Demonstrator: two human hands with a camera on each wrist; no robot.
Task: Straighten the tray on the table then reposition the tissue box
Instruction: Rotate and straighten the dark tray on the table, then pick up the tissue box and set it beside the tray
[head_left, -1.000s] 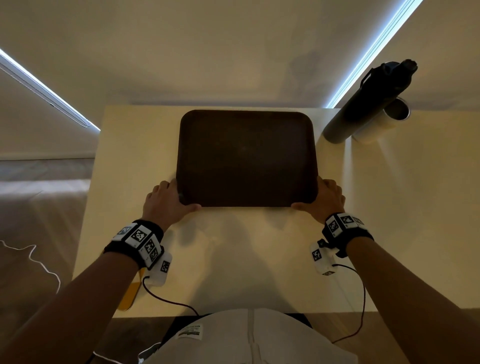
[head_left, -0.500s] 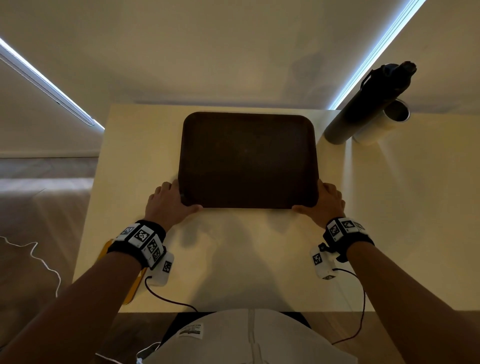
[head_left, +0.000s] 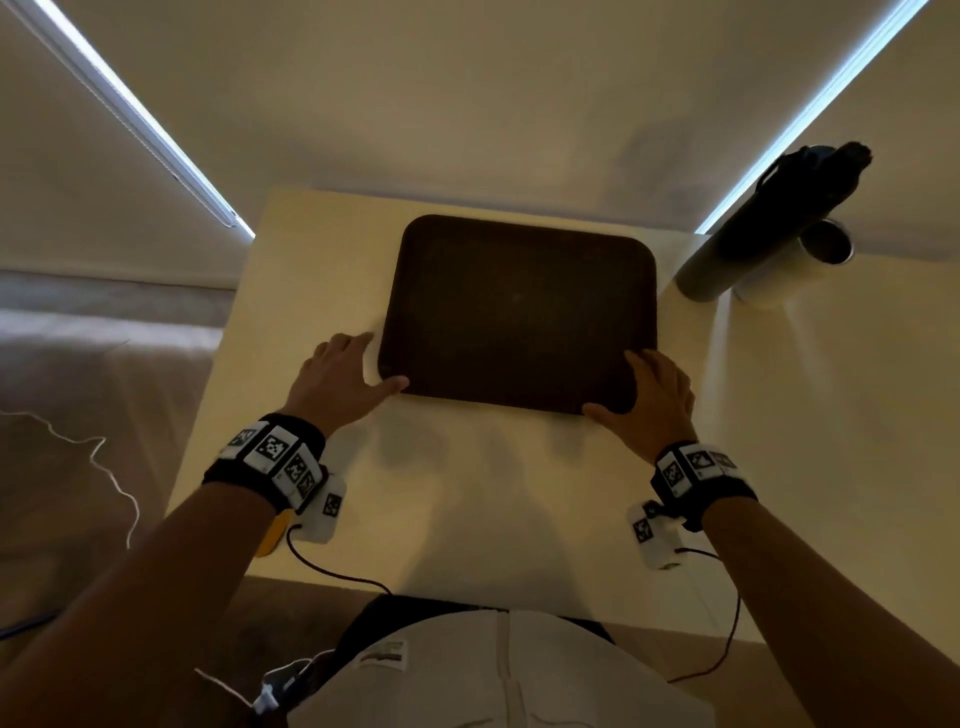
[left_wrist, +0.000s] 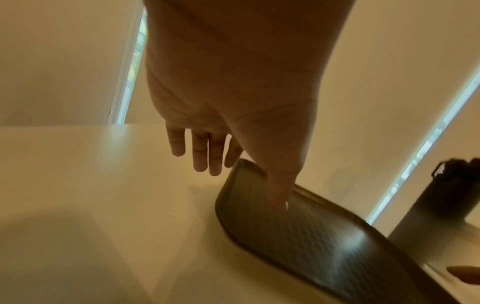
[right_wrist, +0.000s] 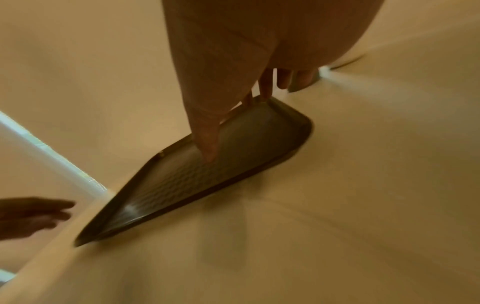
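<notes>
The dark brown tray (head_left: 519, 312) lies flat on the pale table (head_left: 467, 493), its sides in line with the table's edges. My left hand (head_left: 371, 366) is at the tray's near left corner: the thumb touches the front rim, while the straight fingers (left_wrist: 205, 152) hover over the table just off the tray (left_wrist: 324, 242). My right hand (head_left: 626, 387) is at the near right corner. Its thumb lies along the front edge and its fingers (right_wrist: 262, 92) touch the side rim of the tray (right_wrist: 182, 179). No tissue box is in view.
A tall dark bottle (head_left: 769, 228) and a white cylinder (head_left: 795, 265) stand at the table's back right, close to the tray's far right corner. A yellow object (head_left: 270, 535) pokes out under my left wrist at the table's left edge. A wall runs behind the table.
My left fingers have straightened and drawn away from the tray's left rim, leaving only the thumb on it. My right hand stays at its corner. The view has tilted and shifted.
</notes>
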